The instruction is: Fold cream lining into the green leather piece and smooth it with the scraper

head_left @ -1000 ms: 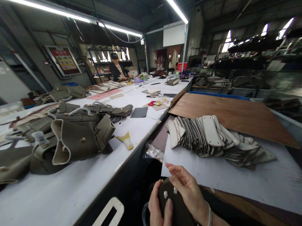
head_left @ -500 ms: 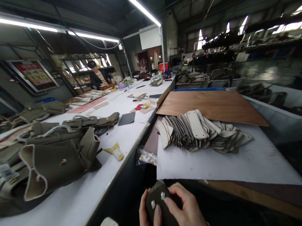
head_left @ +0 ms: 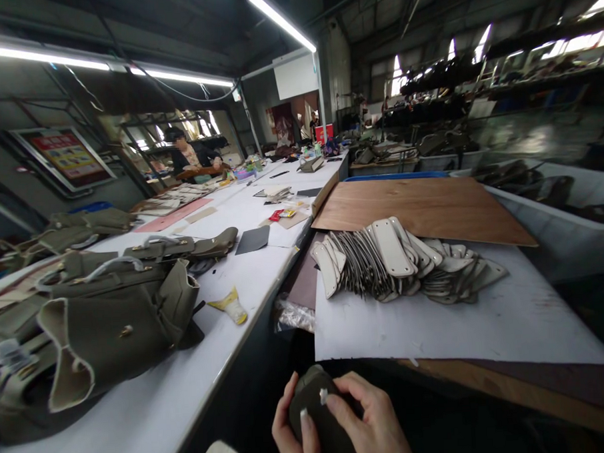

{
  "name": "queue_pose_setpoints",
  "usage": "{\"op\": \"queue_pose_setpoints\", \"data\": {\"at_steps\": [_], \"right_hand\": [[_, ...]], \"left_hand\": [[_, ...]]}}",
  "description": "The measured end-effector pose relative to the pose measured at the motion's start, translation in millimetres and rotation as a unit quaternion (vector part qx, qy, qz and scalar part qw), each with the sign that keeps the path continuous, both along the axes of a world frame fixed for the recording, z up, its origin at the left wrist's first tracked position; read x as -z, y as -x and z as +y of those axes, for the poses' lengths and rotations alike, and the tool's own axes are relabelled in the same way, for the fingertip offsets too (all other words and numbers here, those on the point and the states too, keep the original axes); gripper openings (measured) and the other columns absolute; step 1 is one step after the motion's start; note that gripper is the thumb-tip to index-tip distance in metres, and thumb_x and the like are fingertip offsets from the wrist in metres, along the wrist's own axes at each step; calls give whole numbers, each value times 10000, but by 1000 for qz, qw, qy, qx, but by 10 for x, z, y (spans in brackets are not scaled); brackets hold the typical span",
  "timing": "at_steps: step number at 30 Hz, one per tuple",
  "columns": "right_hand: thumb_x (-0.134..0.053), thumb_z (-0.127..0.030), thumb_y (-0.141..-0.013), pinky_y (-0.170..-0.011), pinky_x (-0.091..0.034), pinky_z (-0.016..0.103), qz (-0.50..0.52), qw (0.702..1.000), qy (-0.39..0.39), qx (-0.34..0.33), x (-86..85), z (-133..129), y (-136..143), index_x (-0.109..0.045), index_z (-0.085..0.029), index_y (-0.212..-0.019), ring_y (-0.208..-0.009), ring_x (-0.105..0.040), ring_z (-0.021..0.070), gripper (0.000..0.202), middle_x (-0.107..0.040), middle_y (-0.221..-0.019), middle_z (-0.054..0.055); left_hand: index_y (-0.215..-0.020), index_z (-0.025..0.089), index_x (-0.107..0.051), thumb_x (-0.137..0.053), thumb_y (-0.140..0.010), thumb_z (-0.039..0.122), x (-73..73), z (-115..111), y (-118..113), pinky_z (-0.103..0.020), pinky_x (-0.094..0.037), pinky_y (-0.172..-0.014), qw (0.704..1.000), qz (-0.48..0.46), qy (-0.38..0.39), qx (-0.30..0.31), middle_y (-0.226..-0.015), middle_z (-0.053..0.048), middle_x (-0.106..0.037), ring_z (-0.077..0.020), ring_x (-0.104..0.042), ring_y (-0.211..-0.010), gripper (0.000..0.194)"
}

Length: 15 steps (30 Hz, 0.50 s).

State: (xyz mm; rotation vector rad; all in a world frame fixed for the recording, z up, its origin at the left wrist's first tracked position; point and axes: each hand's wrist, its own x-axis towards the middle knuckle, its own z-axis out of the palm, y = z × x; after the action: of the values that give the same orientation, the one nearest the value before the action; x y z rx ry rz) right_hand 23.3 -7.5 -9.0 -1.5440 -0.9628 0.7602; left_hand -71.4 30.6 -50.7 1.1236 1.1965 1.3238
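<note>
Low in front of the white paper sheet [head_left: 436, 327], both hands grip one dark olive, rounded leather piece [head_left: 317, 413]: the left hand [head_left: 290, 437] curls round its left edge with the thumb on its face, the right hand [head_left: 368, 427] closes over its right side. On that sheet lies a fanned heap of cream-faced leather tabs [head_left: 398, 262], well apart from the hands.

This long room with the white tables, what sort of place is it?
Most likely a handbag workshop. Olive-green bags lie unfinished on the long white table, a pile of cut tabs waits nearby, and both hands, left and right, hold a dark piece.
</note>
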Motion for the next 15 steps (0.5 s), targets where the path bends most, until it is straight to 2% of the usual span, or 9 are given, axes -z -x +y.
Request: {"op": "queue_pose_setpoints", "data": {"at_steps": [2,5,7,9,12,15], "right_hand": [[-582,-307,-912,-701,-465,240,21,1000,-2,4,-30,-10,6,-705,-197,-828,-787,-629,177,185,-665,-827,22],[-586,-246,-892,-719,-470,242,44,999,-13,12,-100,-20,35,-718,-200,-822,-792,-634,177,156,-668,-819,16],[-574,-189,-868,-736,-479,253,39,999,-13,4,-135,-31,52,-731,-204,-861,-806,-634,178,158,-664,-835,17],[-570,-118,-808,-801,-493,269,29,999,-3,-13,-119,-66,47,-733,-207,-965,-883,-637,186,243,-668,-922,29],[-574,-39,-658,-1031,-438,311,28,997,37,-63,64,-233,-23,-646,-226,-1250,-1181,-569,217,625,-617,-1253,60],[-644,-76,-601,-1205,-241,378,33,983,123,-131,429,-570,-152,-458,-213,-1462,-1429,-340,273,891,-400,-1535,91]], "left_hand": [[-1147,230,-485,-503,-895,616,-66,25,39,-404,-469,-1038,999,-20,40,14,-1292,-113,-598,-290,-566,-1230,461],[-1115,225,-541,-677,-789,597,-180,100,148,-334,-517,-930,993,-12,90,77,-1157,-77,-674,-265,-647,-1082,512],[-1115,207,-585,-773,-716,544,-249,162,213,-298,-518,-892,986,6,108,130,-1099,-73,-707,-250,-671,-1013,555],[-1119,188,-612,-807,-690,504,-292,213,247,-277,-526,-855,981,2,118,156,-1116,-90,-715,-246,-681,-997,567],[-1118,174,-630,-824,-667,492,-304,246,243,-262,-554,-761,977,-21,145,157,-1119,-108,-721,-250,-698,-956,585],[-1062,175,-659,-833,-647,490,-283,257,226,-245,-565,-722,980,-3,163,115,-1038,-88,-740,-239,-702,-919,549]]}}
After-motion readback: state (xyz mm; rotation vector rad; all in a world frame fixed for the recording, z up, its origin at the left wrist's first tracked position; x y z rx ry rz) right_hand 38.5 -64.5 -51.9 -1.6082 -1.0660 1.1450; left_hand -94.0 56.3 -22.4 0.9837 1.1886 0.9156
